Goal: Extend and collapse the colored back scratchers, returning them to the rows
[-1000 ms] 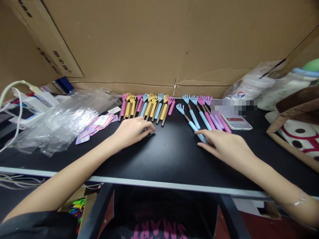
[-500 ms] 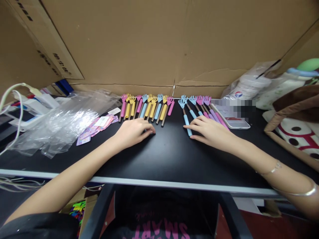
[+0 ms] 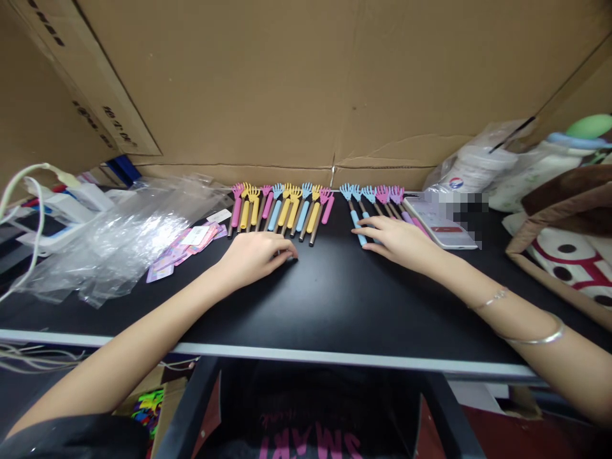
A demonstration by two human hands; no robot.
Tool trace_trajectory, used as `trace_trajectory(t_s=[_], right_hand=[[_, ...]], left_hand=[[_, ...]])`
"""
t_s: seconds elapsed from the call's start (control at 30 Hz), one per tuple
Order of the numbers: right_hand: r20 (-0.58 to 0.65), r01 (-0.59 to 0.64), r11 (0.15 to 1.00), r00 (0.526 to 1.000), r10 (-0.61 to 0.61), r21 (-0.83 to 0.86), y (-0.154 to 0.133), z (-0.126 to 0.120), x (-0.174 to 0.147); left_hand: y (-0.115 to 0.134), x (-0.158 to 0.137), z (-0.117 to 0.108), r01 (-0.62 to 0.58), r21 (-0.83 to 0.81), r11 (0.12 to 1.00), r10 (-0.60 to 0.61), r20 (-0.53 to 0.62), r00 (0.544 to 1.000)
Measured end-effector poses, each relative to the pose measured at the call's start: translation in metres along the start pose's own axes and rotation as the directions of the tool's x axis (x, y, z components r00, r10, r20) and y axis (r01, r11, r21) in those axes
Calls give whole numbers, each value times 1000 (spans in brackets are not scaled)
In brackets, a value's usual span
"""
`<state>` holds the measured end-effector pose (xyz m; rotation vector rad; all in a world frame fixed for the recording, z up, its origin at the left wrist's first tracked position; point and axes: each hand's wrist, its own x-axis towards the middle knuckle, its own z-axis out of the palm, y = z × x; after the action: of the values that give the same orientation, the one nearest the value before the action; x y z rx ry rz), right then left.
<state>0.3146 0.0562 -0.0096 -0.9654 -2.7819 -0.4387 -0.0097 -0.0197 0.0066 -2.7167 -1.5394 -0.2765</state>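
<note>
My right hand [image 3: 399, 241] has thumb and forefinger on either side of the handle of a light-blue back scratcher [image 3: 356, 223]. This one lies at the left end of a group of blue, pink and purple back scratchers [image 3: 382, 194], whose lower handles are partly under my fingers. My left hand [image 3: 255, 257] rests on the black table with its fingers curled in, and nothing shows in it. Just beyond it lies a longer row of pink, yellow and blue back scratchers [image 3: 285, 210] with metal shafts, heads toward the cardboard wall.
Clear plastic bags [image 3: 115, 236] and colourful cards [image 3: 191, 245] lie left. A phone [image 3: 442, 223], a bagged cup [image 3: 482, 167] and a cloth bag [image 3: 568, 236] are right. Cardboard [image 3: 287, 83] closes off the back. A box of colourful pieces [image 3: 150, 405] stands below the table edge.
My right hand has pushed the light-blue back scratcher away from me and slightly left, so it lies closer in line with its group. My left hand has stayed in place.
</note>
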Motion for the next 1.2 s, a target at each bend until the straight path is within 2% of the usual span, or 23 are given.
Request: trace_trajectory(t_s=[0.2,0.43,0.63,0.8,0.9,1.07,1.2], right_hand=[[-10,11,998,1000,-11,-55,4,-5,-8],[10,-5,1000,1000,5,-20,3,-12,-6],[13,-58,997,998,58,50,0,-19,27],[67,-216,964,976,208,153,-11,-11,76],[135,-275,946,958,254,173,-18,-1,97],[175,-326,936,937,302,135,-26,10,103],[167,-345,935,930,328,82,-32,8,96]], left_hand=[[1,0,-1,6,6,1000,-6,0,1000],[2,0,-1,-11,17,1000,11,-3,1000],[1,1,4,-53,-6,999,53,-40,998],[0,2,5,-22,-50,999,19,-48,999],[1,3,4,-20,-60,998,17,-53,998],[1,4,4,-58,-63,996,53,-77,996],[-1,5,6,-78,-94,993,72,-65,995]])
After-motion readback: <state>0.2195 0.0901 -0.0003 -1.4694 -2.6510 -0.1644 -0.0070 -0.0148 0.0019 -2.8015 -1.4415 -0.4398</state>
